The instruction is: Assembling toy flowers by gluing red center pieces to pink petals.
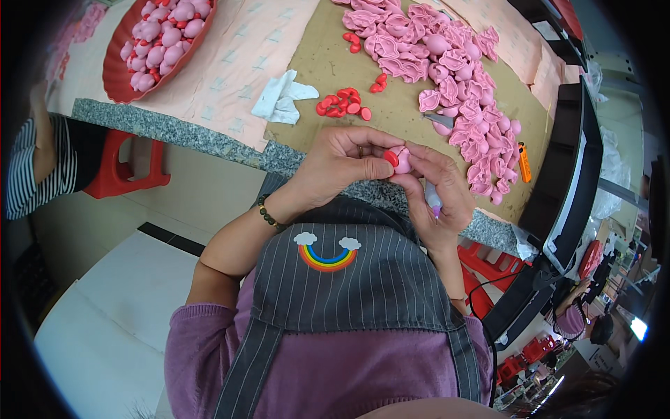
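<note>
Just over the near table edge, my two hands meet around a small pink rounded plastic piece (403, 160) with a red oval piece (392, 158) against its left side. My left hand (342, 164) pinches it, the thumb at the red piece. From the other side, the fingertips of my right hand (447, 188) grip the pink piece. A small pale bottle with a purple tip (433, 200) is tucked in my right palm, tip down. Beyond my left hand lies a group of loose red pieces (342, 103).
A large heap of pink molded pieces (457, 91) spreads across the brown board (300, 133). A white cloth (283, 98) lies left, near a red bowl (115, 77) of pink-and-red pieces. An orange-handled cutter (525, 163) lies right, by a black tray (558, 181). Another person's arm (43, 133) shows far left.
</note>
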Motion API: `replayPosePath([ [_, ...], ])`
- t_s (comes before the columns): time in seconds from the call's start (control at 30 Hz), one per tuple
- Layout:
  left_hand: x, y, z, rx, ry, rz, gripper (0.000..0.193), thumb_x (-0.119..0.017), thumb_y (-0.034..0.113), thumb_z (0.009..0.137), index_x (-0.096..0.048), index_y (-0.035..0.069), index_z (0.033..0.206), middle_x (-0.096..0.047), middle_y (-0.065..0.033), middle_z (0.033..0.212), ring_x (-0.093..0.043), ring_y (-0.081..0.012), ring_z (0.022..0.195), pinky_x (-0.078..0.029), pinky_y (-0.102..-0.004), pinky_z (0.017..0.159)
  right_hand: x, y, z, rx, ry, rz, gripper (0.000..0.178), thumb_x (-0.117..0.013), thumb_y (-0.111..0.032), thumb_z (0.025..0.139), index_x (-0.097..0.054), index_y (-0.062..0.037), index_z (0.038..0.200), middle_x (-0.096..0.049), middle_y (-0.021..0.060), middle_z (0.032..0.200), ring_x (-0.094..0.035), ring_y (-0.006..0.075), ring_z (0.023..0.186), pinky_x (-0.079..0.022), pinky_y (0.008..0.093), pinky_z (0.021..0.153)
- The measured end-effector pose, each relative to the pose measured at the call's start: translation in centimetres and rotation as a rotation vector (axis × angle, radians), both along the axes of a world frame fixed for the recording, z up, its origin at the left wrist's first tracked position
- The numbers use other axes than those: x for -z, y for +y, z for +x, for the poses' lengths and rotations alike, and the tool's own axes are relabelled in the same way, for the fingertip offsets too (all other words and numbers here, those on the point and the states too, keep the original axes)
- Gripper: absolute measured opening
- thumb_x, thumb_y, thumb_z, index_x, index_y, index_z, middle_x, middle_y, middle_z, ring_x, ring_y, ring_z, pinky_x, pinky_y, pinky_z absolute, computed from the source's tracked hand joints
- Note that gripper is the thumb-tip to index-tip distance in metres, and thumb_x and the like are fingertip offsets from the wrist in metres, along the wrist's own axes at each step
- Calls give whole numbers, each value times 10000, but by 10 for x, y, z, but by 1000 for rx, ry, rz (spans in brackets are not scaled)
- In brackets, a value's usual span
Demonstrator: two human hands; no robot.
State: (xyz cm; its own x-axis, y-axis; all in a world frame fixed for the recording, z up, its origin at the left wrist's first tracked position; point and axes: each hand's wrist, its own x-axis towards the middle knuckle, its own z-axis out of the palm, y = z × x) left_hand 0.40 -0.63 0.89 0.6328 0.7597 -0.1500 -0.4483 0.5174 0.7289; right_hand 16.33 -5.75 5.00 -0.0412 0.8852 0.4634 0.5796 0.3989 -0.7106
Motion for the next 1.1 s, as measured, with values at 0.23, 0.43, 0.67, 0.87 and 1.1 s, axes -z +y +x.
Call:
replayPosePath([
  [0.23,0,-2,-2,-1,44,-4,308,-635,-26,770,-584,-20,1074,-623,-104,974,-602,-130,873,-504,-253,784,0,2,1,-27,-11,6,302,-736,42,629,-613,33,904,-620,188,958,-623,271,863,-498,304,729],
  [0.43,-2,-4,2,7,-24,-65,338,-676,53,760,-562,-11,1072,-621,-80,952,-598,-119,848,-509,-248,768,4,4,-7,43,7,-9,358,-772,-18,612,-621,17,935,-588,154,938,-592,246,846,-482,325,712],
  [0.67,10,-4,2,-11,-45,-31,347,-687,114,760,-562,-4,1061,-620,-72,965,-599,-115,853,-508,-256,771,17,6,-4,40,223,-38,445,-808,-119,592,-631,-5,983,-553,110,952,-554,191,812,-450,274,672],
  [0.87,19,-5,0,3,-136,-50,315,-695,81,738,-587,3,1023,-613,-101,1021,-595,-155,934,-498,-275,818,24,5,-8,-15,111,88,420,-792,-145,630,-629,5,987,-541,98,907,-536,176,766,-443,267,632],
  [1.1,25,-8,5,-77,-269,-48,291,-697,38,717,-596,18,989,-577,-126,1062,-574,-200,978,-490,-314,852,27,7,-11,-49,209,120,392,-772,-116,657,-620,35,984,-547,116,904,-544,190,733,-442,272,616],
])
